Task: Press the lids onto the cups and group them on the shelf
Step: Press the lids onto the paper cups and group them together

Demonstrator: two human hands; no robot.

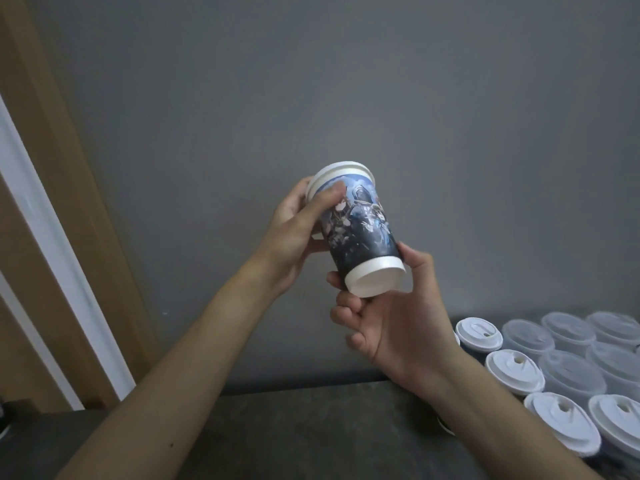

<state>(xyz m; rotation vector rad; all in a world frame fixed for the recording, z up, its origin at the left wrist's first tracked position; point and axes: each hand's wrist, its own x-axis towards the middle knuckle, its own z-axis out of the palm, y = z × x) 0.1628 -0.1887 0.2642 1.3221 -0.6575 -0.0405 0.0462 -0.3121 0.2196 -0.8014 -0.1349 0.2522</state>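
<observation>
At the far left stands a brown wooden panel (41, 168) with a white strip (45, 237) running slantwise down it, and behind everything is a plain grey wall (346, 81). Along the bottom lies the shelf (294, 427) – a dark, slightly mottled surface. Above it, in the air, the left hand (291, 233) grips the upper part of a cup (360, 230), with the thumb curled on the printed dark blue side just under the white lid (337, 171), which sits on the rim. The cup is tilted, its white base turned toward the camera. The right hand (401, 323) holds this base from below, thumb and fingers curled around it. At the right end of the shelf, well apart from the hands, stand cups with white lids (514, 370) and, beside them, cups with clear lids (571, 368) – all packed close together.
</observation>
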